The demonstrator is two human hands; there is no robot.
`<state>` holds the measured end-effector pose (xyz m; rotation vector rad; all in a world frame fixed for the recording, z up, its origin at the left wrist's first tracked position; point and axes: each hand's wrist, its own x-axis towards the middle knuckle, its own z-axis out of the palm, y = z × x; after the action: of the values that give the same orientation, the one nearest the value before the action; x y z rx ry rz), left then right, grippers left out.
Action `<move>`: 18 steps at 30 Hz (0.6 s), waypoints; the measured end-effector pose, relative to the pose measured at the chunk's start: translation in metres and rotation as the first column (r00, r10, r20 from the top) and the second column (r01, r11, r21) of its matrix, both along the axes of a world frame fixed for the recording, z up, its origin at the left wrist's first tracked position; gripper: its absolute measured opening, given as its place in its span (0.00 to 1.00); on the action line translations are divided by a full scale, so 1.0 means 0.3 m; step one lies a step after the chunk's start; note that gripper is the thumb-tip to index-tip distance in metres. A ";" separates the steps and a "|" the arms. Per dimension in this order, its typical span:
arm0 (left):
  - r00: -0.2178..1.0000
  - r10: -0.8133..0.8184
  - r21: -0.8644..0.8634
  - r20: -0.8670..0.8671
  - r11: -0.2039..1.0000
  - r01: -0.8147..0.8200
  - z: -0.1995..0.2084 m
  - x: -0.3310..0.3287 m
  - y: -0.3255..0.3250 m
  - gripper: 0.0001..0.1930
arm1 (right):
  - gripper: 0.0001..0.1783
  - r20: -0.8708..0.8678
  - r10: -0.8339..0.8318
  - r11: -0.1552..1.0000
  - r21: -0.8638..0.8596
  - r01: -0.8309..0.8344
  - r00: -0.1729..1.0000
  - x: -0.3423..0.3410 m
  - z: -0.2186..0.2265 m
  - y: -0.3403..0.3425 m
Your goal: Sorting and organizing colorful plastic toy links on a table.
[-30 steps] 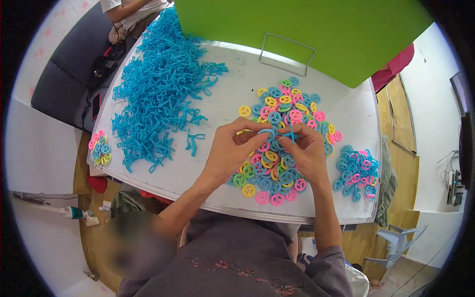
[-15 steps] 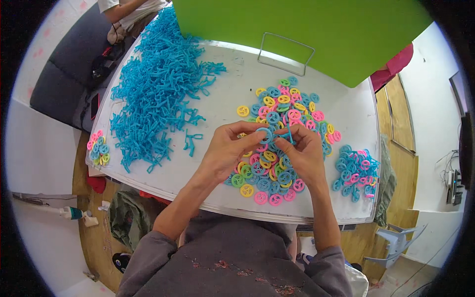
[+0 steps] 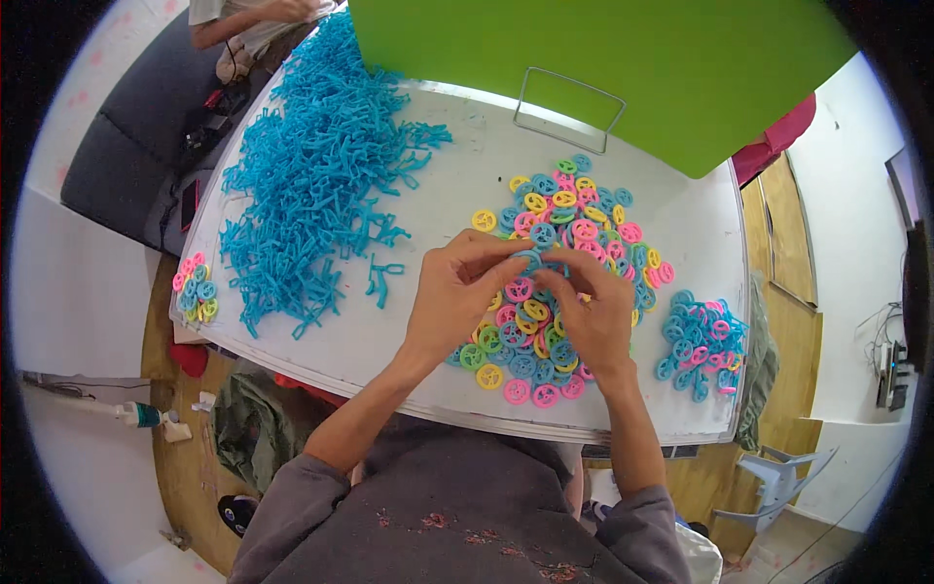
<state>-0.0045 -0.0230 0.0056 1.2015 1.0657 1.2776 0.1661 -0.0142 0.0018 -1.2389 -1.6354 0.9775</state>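
Dark grey top (image 3: 418, 482), reddish flower-like marks (image 3: 434, 522), 2 grey sleeves (image 3: 300, 511).

A blue wheel (image 3: 530, 259) is held tilted; partly covered.

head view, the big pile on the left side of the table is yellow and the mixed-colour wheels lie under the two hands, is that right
Not quite: the big pile on the left side of the table is blue, not yellow, as the head view shows. The mixed-colour wheels do lie under the left hand and right hand.
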 end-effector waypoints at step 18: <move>0.998 0.038 -0.067 0.049 0.997 -0.034 -0.019 0.040 0.002 0.13 | 0.07 0.217 -0.223 0.912 0.391 0.125 0.950 -0.020 -0.021 -0.007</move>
<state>0.0074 -0.0224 -0.0002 1.0993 1.0893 1.2837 0.1602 -0.0164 -0.0044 -1.2564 -1.7699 0.3769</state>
